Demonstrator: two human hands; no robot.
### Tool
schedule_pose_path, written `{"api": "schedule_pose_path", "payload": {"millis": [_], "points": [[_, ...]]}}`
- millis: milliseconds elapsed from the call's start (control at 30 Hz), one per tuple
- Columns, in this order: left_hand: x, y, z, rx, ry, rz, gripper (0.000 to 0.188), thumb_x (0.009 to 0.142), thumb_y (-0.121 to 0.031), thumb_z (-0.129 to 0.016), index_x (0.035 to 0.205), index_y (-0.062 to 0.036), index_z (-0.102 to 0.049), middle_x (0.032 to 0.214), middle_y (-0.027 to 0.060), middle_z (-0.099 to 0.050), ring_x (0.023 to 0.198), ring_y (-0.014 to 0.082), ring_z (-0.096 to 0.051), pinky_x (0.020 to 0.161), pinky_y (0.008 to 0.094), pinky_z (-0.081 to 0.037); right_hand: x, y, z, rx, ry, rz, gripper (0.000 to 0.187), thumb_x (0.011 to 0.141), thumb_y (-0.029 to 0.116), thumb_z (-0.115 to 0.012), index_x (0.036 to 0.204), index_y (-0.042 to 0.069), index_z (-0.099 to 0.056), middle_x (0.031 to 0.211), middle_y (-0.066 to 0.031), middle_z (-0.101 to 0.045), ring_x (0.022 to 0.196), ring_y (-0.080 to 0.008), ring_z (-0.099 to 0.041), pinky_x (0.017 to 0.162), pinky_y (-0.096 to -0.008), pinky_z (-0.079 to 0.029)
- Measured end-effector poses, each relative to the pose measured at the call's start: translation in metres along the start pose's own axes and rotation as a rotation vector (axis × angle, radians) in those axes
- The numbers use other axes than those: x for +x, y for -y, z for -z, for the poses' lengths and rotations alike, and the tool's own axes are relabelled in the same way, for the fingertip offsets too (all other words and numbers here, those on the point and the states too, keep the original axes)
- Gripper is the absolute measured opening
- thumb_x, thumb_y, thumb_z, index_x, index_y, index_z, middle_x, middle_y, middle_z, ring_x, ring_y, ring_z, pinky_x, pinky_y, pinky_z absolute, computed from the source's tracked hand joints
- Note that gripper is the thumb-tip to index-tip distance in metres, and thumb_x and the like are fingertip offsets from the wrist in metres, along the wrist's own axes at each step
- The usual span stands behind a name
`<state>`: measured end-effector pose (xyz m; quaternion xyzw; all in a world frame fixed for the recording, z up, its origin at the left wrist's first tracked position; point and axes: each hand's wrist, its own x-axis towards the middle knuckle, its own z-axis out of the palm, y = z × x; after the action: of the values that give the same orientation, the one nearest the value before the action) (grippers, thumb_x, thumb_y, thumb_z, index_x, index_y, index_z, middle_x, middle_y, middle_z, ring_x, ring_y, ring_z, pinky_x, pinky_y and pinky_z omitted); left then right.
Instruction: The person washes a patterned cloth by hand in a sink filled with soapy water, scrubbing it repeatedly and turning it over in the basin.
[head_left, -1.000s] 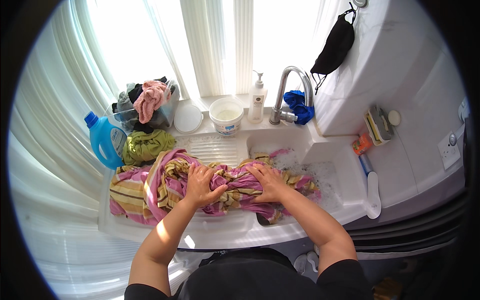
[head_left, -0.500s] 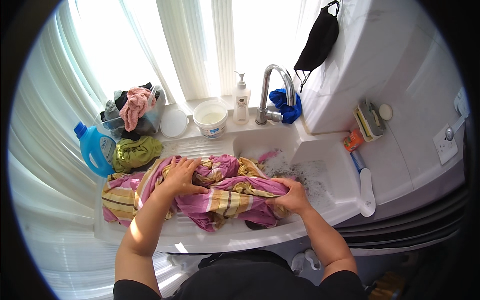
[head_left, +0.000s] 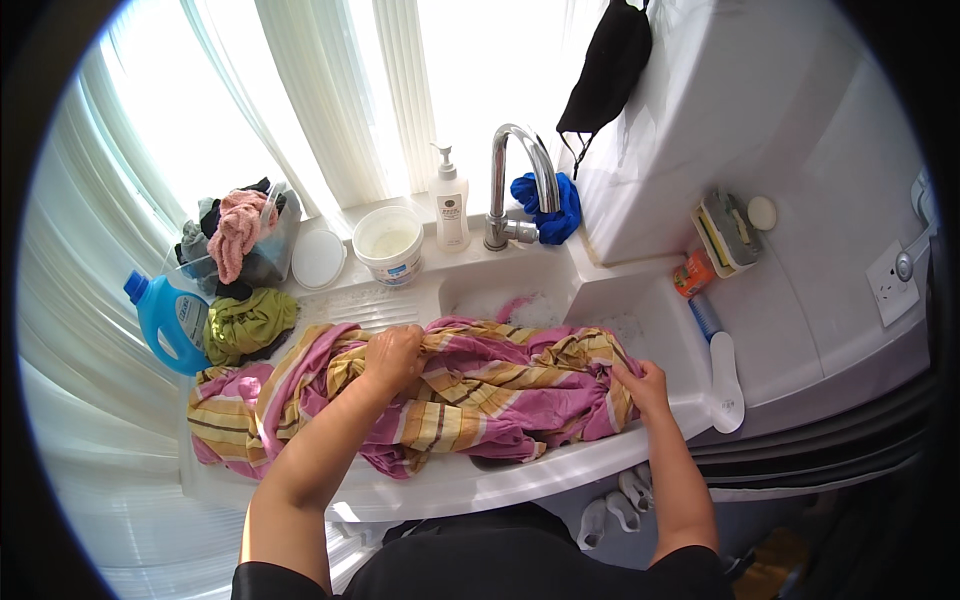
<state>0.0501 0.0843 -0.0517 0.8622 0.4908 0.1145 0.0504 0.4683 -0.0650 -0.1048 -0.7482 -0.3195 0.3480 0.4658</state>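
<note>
A large wet cloth (head_left: pixel 470 400), striped pink, yellow and brown, lies bunched along the white sink (head_left: pixel 410 497), from the ribbed washboard slope at left across the basin. My left hand (head_left: pixel 396 358) is closed in a fist on its upper middle, gripping a fold. At the cloth's right end my right hand (head_left: pixel 640 387) pinches the edge, thumb on top, over the basin's right part. Foamy water with a small pink bit of cloth (head_left: pixel 515 308) shows behind the big cloth. Much of the basin is hidden under it.
Along the back stand a clear box of clothes (head_left: pixel 240 235), a white tub (head_left: pixel 389 245), a pump bottle (head_left: pixel 451 205) and a chrome faucet (head_left: pixel 520 185). A blue detergent jug (head_left: pixel 170 322) and green cloth (head_left: pixel 250 325) are at left. A brush (head_left: pixel 728 380) lies on the right rim.
My left hand has gone from spread fingers to a fist on the cloth. My right hand has moved right, drawing the cloth's end over the foamy water.
</note>
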Motion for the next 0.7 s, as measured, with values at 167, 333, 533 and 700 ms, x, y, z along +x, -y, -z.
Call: {"api": "schedule_pose_path", "payload": {"millis": [167,333,533,700], "points": [[0.033,-0.081,0.007,-0.406,-0.483,0.006,0.025,0.075,-0.022,-0.071,0.087,-0.0052,-0.057,0.083,0.0156,-0.063,0.082,0.0369,-0.063,0.069,0.0452,-0.051,-0.019,0.01,-0.022,-0.161,-0.401,0.287,0.043,0.072,0.029,-0.084,0.094,-0.002,-0.063,0.092,-0.0173,-0.069,0.083,-0.0276,-0.067,0.078,-0.0375,-0.052],[0.054,-0.086,-0.032,-0.038,0.244,0.097,0.074,0.073,-0.05,-0.074,0.128,-0.0071,-0.048,0.115,0.0187,-0.057,0.103,0.0387,-0.057,0.084,0.0525,-0.047,-0.027,0.018,-0.004,-0.827,-0.093,0.075,0.059,0.072,0.045,-0.081,0.102,-0.002,-0.06,0.098,-0.0231,-0.067,0.091,-0.0348,-0.067,0.083,-0.0432,-0.052],[0.095,-0.125,-0.046,0.175,0.661,0.052,0.116,0.061,-0.076,-0.072,0.154,-0.0374,-0.013,0.16,0.0204,-0.008,0.137,0.0538,-0.025,0.103,0.0716,-0.026,0.033,0.063,-0.061,-1.334,0.208,0.193,0.105,0.068,0.071,-0.069,0.15,0.023,-0.026,0.155,-0.0216,-0.018,0.14,-0.0406,-0.025,0.097,-0.0635,-0.038],[0.1,-0.126,-0.109,0.387,0.929,0.075,0.105,0.066,-0.088,-0.052,0.153,-0.0454,-0.011,0.162,0.0151,0.006,0.141,0.0572,-0.009,0.105,0.0752,-0.013,0.034,0.015,-0.134,-1.374,0.572,-0.026,0.112,0.066,0.091,-0.045,0.155,0.036,-0.005,0.16,-0.0209,0.01,0.145,-0.0473,0.011,0.105,-0.075,0.002]]}}
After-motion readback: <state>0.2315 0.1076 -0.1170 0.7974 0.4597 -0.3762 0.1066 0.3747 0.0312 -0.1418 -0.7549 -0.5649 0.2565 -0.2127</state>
